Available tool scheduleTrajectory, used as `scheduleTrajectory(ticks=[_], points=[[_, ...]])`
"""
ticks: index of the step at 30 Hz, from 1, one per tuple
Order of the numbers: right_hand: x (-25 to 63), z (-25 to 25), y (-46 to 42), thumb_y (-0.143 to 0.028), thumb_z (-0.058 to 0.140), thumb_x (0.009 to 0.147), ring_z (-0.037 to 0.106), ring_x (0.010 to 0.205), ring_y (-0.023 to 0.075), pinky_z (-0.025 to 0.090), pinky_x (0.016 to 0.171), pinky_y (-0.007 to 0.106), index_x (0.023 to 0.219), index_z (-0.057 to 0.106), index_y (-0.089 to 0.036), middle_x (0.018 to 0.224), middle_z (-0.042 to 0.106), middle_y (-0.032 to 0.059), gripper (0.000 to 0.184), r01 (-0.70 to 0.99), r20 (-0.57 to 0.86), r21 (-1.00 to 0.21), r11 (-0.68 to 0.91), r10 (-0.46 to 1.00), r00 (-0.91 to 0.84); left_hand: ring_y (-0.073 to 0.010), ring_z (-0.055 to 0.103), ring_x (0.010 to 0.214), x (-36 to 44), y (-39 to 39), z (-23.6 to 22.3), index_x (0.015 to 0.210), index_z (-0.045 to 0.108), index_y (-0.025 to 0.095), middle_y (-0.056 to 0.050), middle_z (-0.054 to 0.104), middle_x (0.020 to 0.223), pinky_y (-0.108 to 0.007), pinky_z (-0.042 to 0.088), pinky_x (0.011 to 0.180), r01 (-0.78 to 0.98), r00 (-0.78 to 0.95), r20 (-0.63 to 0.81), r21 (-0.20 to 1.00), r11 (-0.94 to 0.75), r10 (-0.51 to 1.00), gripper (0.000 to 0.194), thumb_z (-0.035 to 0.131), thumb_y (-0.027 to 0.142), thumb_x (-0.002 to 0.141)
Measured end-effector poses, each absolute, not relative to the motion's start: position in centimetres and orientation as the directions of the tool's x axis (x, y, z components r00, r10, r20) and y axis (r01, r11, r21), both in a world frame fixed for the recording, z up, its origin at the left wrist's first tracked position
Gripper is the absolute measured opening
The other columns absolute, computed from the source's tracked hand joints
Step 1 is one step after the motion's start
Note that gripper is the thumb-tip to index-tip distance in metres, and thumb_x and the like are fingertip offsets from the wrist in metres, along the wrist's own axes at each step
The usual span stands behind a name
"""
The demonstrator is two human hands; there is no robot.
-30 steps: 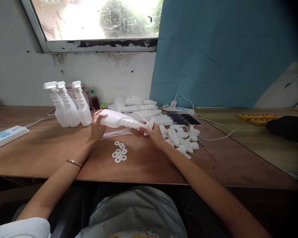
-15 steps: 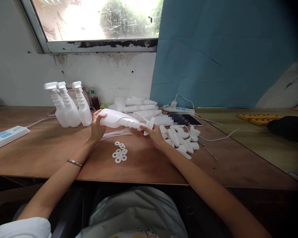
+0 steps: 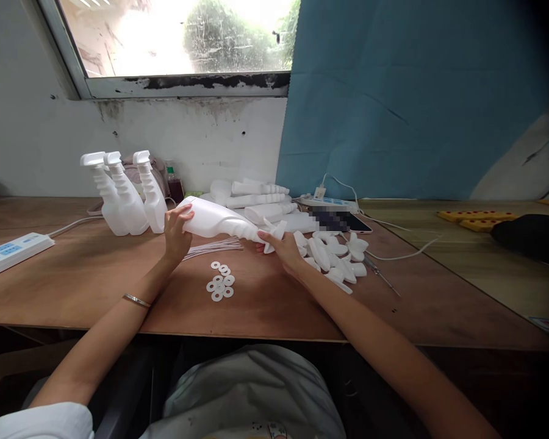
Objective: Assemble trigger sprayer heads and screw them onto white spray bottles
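Note:
A white spray bottle [image 3: 215, 221] lies sideways in the air above the wooden table [image 3: 96, 274]. My left hand [image 3: 177, 231] wraps round its wide base. My right hand [image 3: 284, 247] is closed round the white trigger head [image 3: 275, 234] at the bottle's neck. Below the bottle lie a bundle of thin white tubes [image 3: 213, 246] and several small white washers [image 3: 220, 281]. A heap of loose white trigger heads [image 3: 336, 256] sits just right of my right hand.
Three finished spray bottles [image 3: 125, 195] stand at the back left. Bare white bottles [image 3: 251, 198] lie stacked behind. A power strip [image 3: 9, 250] is at the left edge, another strip [image 3: 324, 201] and a phone [image 3: 343, 221] behind the heap. Yellow blocks [image 3: 478, 218] and a dark object [image 3: 531, 236] lie far right.
The bottle's base end has risen a little and tilted, with my left hand shifting its hold on it. My right hand stays at the trigger head.

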State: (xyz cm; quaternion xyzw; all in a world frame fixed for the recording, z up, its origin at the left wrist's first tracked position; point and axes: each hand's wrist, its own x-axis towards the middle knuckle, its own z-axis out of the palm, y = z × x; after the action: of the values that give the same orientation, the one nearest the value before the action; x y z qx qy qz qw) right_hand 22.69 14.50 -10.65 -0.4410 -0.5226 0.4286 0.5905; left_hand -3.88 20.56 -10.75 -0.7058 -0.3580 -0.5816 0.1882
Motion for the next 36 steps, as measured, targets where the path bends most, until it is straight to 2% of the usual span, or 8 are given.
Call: scheduleTrajectory(ticks=[4,14,20,23,26,29,33,36], points=[[22.9,-10.2,14.5,-0.041,0.068,0.066,0.057,0.042,0.016,0.051,0.041,0.026,0.066,0.063,-0.01,0.048,0.062,0.0053,0.031,-0.156,0.132,-0.976,0.154,0.981,0.141,-0.0217,0.047,0.103,-3.8,20.5,-10.8,0.091,0.053,0.023,-0.004,0.056,0.114,-0.041,0.039,0.088,0.714,0.127,0.966,0.069,-0.697,0.226,0.028,0.044,0.004,0.071],[22.8,-9.9,14.4,-0.04,0.064,0.073,0.059,0.044,0.0141,0.052,0.041,0.021,0.071,0.062,-0.009,0.054,0.065,0.0077,0.031,-0.213,-0.005,-0.977,0.006,0.999,0.051,-0.0208,0.048,0.099,-3.7,20.7,-10.6,0.089,0.051,0.021,-0.006,0.057,0.113,-0.039,0.041,0.085,0.752,0.132,0.983,-0.014,-0.659,0.13,0.025,0.042,0.004,0.073],[22.8,-10.0,14.4,-0.044,0.065,0.071,0.059,0.046,0.0138,0.052,0.042,0.021,0.072,0.062,-0.01,0.056,0.065,0.0077,0.034,-0.232,-0.012,-0.973,-0.004,0.999,0.03,-0.0229,0.05,0.101,-3.5,20.5,-10.5,0.089,0.05,0.02,-0.008,0.056,0.111,-0.041,0.04,0.085,0.804,0.115,0.959,0.064,-0.591,0.26,0.028,0.044,0.006,0.066],[22.6,-9.9,14.2,-0.045,0.065,0.07,0.06,0.049,0.0142,0.053,0.046,0.022,0.073,0.062,-0.009,0.058,0.065,0.0081,0.036,-0.231,0.037,-0.972,0.037,0.999,0.003,-0.0273,0.045,0.111,-3.4,20.3,-10.4,0.097,0.051,0.018,-0.011,0.055,0.115,-0.048,0.029,0.095,0.852,0.133,0.945,0.046,-0.522,0.3,0.034,0.049,0.01,0.064],[22.3,-10.0,14.0,-0.044,0.069,0.067,0.061,0.051,0.0148,0.055,0.049,0.024,0.074,0.063,-0.01,0.061,0.066,0.0079,0.035,-0.221,0.082,-0.972,0.073,0.996,-0.03,-0.0307,0.035,0.123,-2.9,19.7,-10.2,0.109,0.05,0.019,-0.012,0.051,0.123,-0.055,0.007,0.102,0.89,0.205,0.929,-0.046,-0.453,0.308,0.041,0.051,0.014,0.069],[22.0,-10.1,13.8,-0.045,0.069,0.066,0.061,0.053,0.0142,0.055,0.053,0.025,0.076,0.064,-0.011,0.065,0.067,0.0074,0.036,-0.193,0.118,-0.976,0.098,0.988,-0.096,-0.031,0.033,0.125,-1.8,18.6,-9.8,0.122,0.044,0.021,-0.013,0.045,0.131,-0.057,-0.001,0.102,0.863,0.365,0.874,-0.188,-0.468,0.321,0.047,0.049,0.021,0.075],[21.5,-10.2,13.3,-0.042,0.071,0.065,0.062,0.059,0.0137,0.055,0.056,0.025,0.087,0.063,-0.013,0.072,0.068,0.0058,0.037,-0.147,0.172,-0.979,0.139,0.955,-0.242,-0.0283,0.036,0.123,0.3,17.0,-9.1,0.132,0.034,0.026,-0.011,0.042,0.134,-0.06,-0.002,0.101,0.793,0.533,0.776,-0.318,-0.519,0.339,0.055,0.041,0.013,0.078],[21.4,-10.1,12.9,-0.039,0.07,0.067,0.062,0.06,0.0132,0.054,0.057,0.025,0.096,0.06,-0.015,0.075,0.068,0.0053,0.04,-0.158,0.228,-0.97,0.187,0.923,-0.309,-0.0261,0.042,0.118,1.6,16.4,-8.5,0.131,0.036,0.031,-0.009,0.046,0.13,-0.058,0.011,0.101,0.732,0.625,0.715,-0.397,-0.554,0.313,0.06,0.037,0.004,0.076]])
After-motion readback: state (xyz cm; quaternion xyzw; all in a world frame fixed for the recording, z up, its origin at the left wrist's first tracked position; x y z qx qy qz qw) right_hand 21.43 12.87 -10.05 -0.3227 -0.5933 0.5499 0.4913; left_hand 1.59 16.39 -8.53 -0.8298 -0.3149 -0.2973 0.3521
